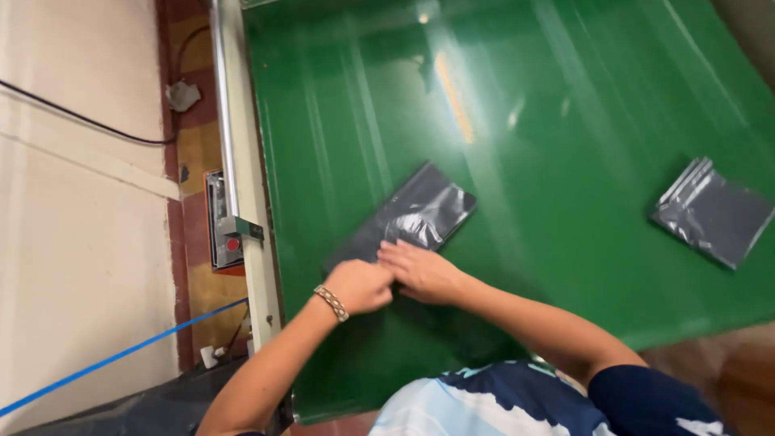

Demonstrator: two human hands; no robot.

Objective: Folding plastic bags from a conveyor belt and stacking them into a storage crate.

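Note:
A dark grey plastic mailer bag lies slanted on the green table top. Both of my hands meet at its near end. My left hand, with a beaded bracelet on the wrist, is curled into a fist and pinches the bag's near edge. Just right of it, my right hand lies over the same end with its fingers pressing down on the plastic. That end of the bag is hidden under my hands.
A small stack of similar grey bags lies at the table's right side. A metal rail with a control box and red button runs along the left edge. Cables cross the floor at left.

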